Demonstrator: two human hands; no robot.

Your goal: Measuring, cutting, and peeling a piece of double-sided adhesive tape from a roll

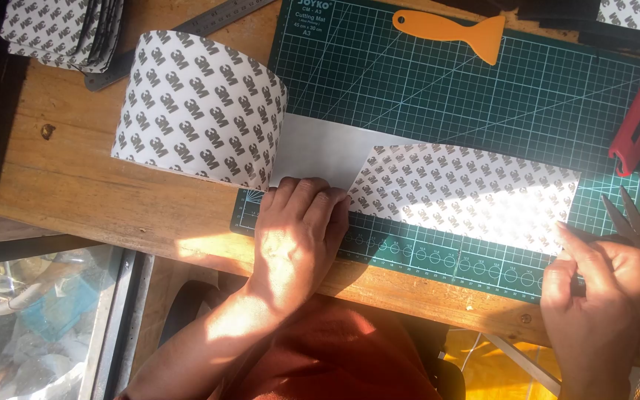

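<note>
Head view: left hand (298, 233) presses flat, fingers together, on backing sheet (438, 189) unrolled over green cutting mat (483, 96), right hand (594, 292) pinching scissors (631, 222) at sheet's far edge — best kept taut & square w/ grid lines, I'd judge.

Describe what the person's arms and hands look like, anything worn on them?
Both are bare: the left hand and its forearm show no sleeve, glove, ring or watch. The right hand is also ungloved with no rings visible; its wrist runs out of view. Strong sunlight falls across both.
</note>
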